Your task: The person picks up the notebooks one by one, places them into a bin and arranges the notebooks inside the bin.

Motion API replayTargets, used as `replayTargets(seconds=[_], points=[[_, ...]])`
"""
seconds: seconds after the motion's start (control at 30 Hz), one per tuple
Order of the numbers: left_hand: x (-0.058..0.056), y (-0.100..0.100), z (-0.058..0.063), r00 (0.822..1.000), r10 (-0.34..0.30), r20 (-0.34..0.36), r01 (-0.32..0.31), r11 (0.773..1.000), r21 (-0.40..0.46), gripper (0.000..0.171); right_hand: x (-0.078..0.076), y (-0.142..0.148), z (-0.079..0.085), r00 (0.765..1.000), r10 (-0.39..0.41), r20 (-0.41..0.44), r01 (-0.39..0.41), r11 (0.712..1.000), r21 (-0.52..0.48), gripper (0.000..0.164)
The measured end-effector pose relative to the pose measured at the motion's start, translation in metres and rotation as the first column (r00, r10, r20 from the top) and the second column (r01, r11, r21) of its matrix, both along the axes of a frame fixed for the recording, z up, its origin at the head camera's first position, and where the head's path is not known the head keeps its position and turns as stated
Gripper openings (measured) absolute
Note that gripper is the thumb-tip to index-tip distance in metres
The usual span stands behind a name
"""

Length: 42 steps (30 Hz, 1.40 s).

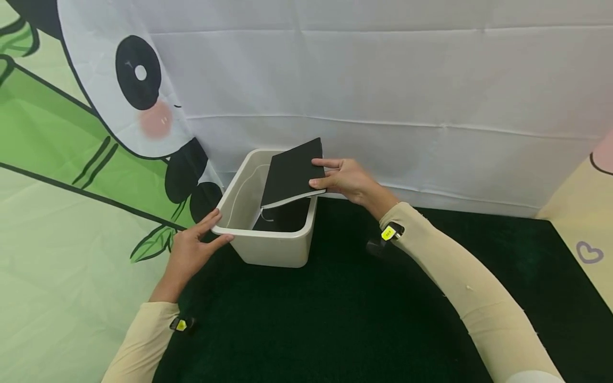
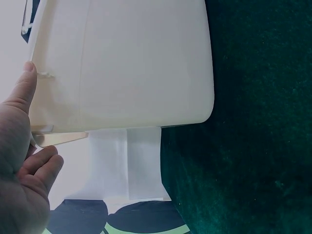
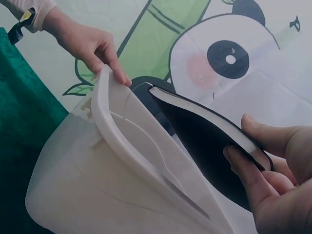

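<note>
A black notebook [image 1: 293, 173] with white page edges and a thin ribbon hangs tilted over a white plastic bin [image 1: 268, 242]. My right hand [image 1: 351, 181] pinches the notebook by its right end, the thumb and fingers on opposite covers. Inside the bin lies another flat black item [image 1: 289, 215], partly hidden under the raised notebook. At the bin's near left corner my left hand [image 1: 193, 250] holds the rim. In the left wrist view the left thumb [image 2: 25, 85] lies along the bin's outer wall, just below the rim.
The bin stands on a dark green cloth surface [image 1: 364, 308]. Behind it rises a white fabric backdrop [image 1: 383, 80]. To the left is a printed panda and bamboo sheet [image 1: 57, 239]. A cream panel with a heart [image 1: 589, 252] borders the right.
</note>
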<state>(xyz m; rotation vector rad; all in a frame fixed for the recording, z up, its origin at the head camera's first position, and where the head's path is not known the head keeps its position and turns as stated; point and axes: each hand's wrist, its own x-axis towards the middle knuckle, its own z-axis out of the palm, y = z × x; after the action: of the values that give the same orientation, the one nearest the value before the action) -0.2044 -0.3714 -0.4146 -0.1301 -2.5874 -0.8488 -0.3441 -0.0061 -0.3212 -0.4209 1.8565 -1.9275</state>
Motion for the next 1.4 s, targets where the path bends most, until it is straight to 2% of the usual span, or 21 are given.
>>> replayTargets(seconds=[0.5,0.67,0.83,1.17,1.4], points=[[0.001,0.0,0.001,1.0,0.003,0.005,-0.003,1.0,0.0,0.072,-0.013,-0.043,-0.016,0.998,-0.053,0.031,0.052,0.998,0.038,0.065],[0.002,0.001,0.001,1.0,0.015,0.003,-0.015,1.0,0.002,0.071,-0.018,-0.055,-0.02,0.998,-0.047,0.038,0.045,0.997,0.067,0.067],[0.002,0.003,0.001,1.0,0.019,0.004,-0.019,1.0,0.005,0.071,-0.022,-0.066,-0.024,0.999,-0.037,0.009,0.035,0.994,0.104,0.068],[-0.002,0.007,0.0,1.0,-0.001,-0.022,0.001,1.0,0.008,0.069,-0.018,-0.074,-0.024,0.998,-0.019,-0.054,0.029,0.978,0.208,0.069],[-0.003,0.007,0.001,1.0,-0.009,-0.018,0.009,1.0,0.014,0.069,-0.014,-0.079,-0.023,1.0,-0.01,-0.025,0.015,0.977,0.211,0.065]])
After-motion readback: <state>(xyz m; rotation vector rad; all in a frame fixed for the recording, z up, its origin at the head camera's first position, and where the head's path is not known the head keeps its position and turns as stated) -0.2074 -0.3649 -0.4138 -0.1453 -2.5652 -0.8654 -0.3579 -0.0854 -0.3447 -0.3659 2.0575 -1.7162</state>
